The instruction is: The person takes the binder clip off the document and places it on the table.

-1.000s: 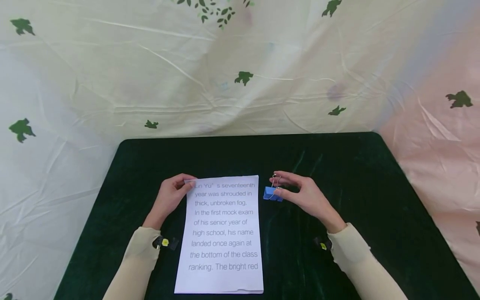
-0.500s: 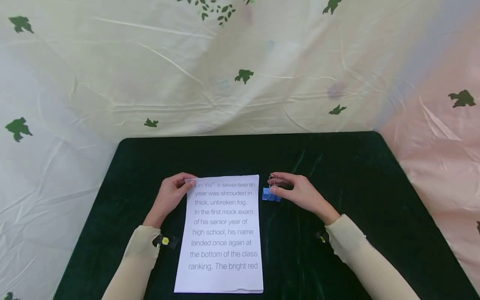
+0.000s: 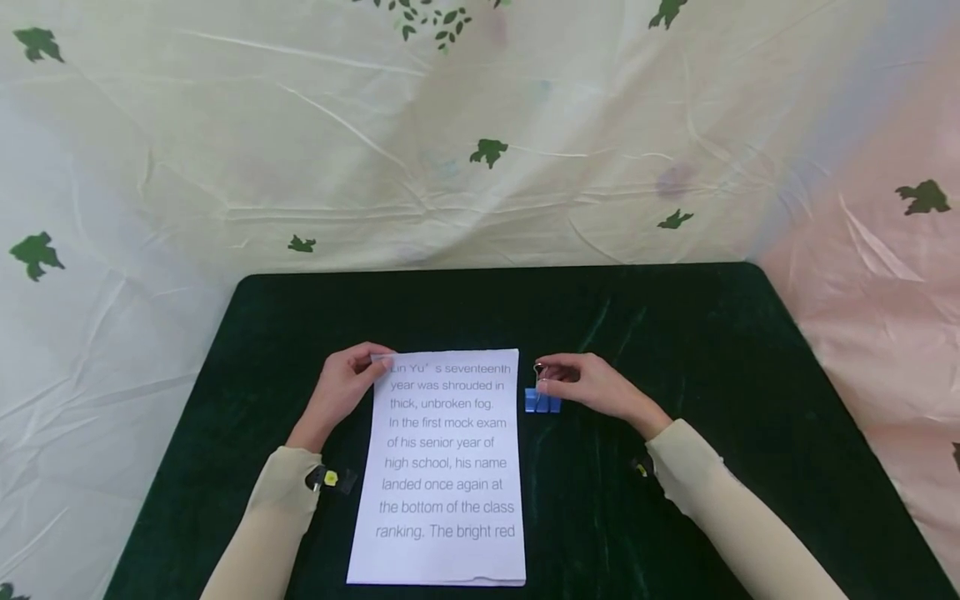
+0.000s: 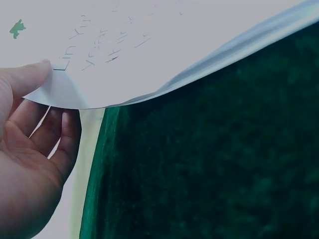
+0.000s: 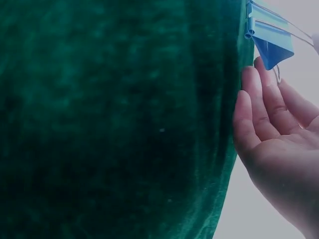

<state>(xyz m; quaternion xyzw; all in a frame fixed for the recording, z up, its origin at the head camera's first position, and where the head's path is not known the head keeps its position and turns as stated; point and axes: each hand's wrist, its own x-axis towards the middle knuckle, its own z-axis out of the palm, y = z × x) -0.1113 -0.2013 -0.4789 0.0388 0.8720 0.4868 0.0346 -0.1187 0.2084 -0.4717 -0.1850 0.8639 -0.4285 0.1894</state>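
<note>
My left hand (image 3: 341, 387) pinches the top left corner of a stack of printed paper sheets (image 3: 446, 467), thumb on top and fingers beneath. In the left wrist view the sheets (image 4: 149, 55) bow, their layered edge showing above the dark cloth. Just right of the stack's top, my right hand (image 3: 603, 387) holds a blue binder clip (image 3: 542, 402) by its wire handles, the blue body hanging below the fingertips. The right wrist view has the clip (image 5: 271, 42) at the upper right, a wire loop by the fingers; the thumb is mostly out of that frame.
A dark green velvet cloth (image 3: 675, 333) covers the table, whose rounded far edge meets a pale curtain (image 3: 337, 167) with green leaf and bird shapes. Black straps with small yellow marks (image 3: 330, 478) sit at the wrists, beside cream sleeves.
My right hand has shifted slightly left and lower in the head view with the binder clip, whose body now hangs further below the fingers. The left hand keeps its pinch on the paper corner.
</note>
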